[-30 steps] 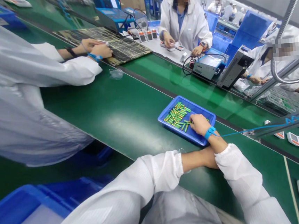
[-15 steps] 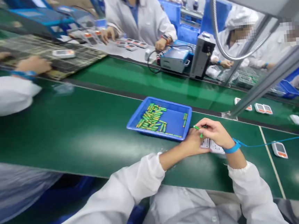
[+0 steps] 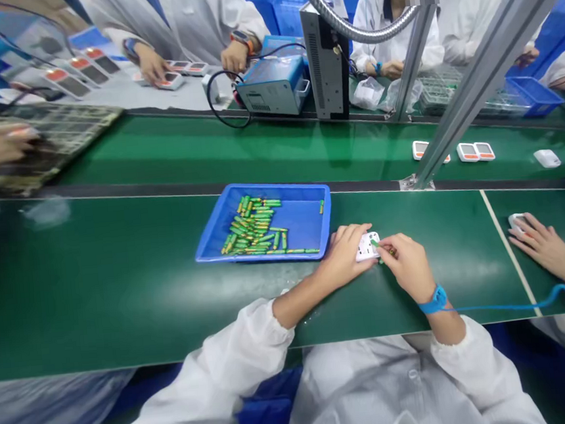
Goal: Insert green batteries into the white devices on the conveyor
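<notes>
My left hand [image 3: 346, 254] is closed around the left side of a small white device [image 3: 367, 247], its back face up on the green worktop. Between the fingertips of my right hand [image 3: 410, 265] is a green battery [image 3: 375, 243], held against the upper right part of the device. More green and yellow shows under the right fingers, partly hidden by them. Just left of my left hand stands a blue tray [image 3: 327, 224] with many green and yellow batteries [image 3: 251, 228] heaped mostly in its left half.
A co-worker's hand [image 3: 545, 248] at the right covers another white device [image 3: 517, 223]. Several white and orange devices [image 3: 475, 151] lie beyond the dark rail. A metal post [image 3: 473, 76] rises behind my right hand. A blue cord runs right from my wristband [image 3: 436, 299].
My view has swung right and levelled. My right hand has lowered a battery from above onto the device, which now shows more plainly. A co-worker's hand has come onto the device at the right.
</notes>
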`<action>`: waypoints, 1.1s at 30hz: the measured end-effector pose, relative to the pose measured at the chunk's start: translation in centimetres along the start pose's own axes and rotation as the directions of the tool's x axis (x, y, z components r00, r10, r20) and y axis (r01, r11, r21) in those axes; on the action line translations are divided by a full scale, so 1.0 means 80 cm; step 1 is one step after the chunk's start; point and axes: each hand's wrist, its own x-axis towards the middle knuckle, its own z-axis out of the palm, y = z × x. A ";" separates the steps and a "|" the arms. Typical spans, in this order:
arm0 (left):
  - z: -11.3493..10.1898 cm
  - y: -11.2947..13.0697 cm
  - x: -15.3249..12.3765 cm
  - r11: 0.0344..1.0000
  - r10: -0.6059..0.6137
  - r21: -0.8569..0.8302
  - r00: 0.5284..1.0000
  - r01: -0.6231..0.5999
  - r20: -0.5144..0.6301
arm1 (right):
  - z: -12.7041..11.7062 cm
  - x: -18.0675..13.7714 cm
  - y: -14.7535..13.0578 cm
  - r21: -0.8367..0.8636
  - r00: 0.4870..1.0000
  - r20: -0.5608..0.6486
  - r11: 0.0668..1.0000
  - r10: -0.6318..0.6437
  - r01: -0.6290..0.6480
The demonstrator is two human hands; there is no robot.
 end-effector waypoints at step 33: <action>-0.008 0.004 0.000 0.999 0.024 -0.025 1.000 -0.024 0.011 | -0.032 0.004 0.019 0.309 0.992 0.121 0.951 -0.023 -0.015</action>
